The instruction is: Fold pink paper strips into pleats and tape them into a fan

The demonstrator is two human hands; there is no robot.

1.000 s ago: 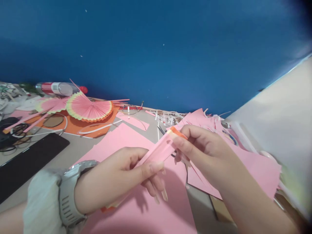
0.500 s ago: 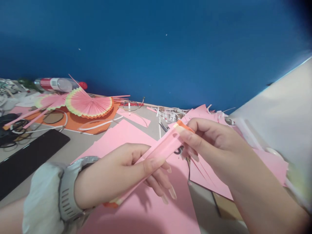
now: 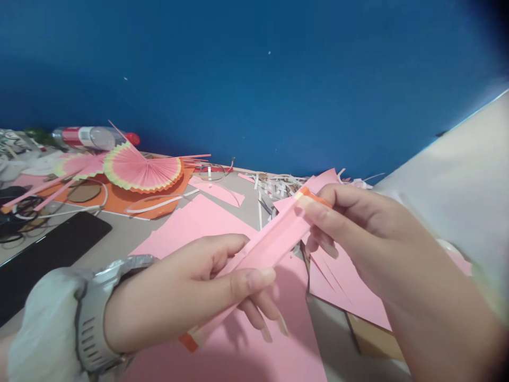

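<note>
Both hands pinch my folded pink paper strip (image 3: 262,249); left hand (image 3: 186,292) grips mid-length, right hand (image 3: 350,223) its orange tip; pink sheet (image 3: 207,223) beneath, paper fan (image 3: 143,172) far left.

Large pink paper sheet (image 3: 199,217): landmark. Above it, pleated pink paper strip (image 3: 270,246), pinched between left hand (image 3: 183,292) and right hand (image 3: 358,223). Left of it, flat black slab (image 3: 47,252). Behind-left, round pink paper fan (image 3: 145,172) on orange paper sheet (image 3: 131,204).

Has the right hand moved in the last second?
Yes. The right hand, pinching the orange end of the folded pink strip, has moved right and slightly up toward the wall, judged against the paper fan, which stays nearly put in view.
</note>
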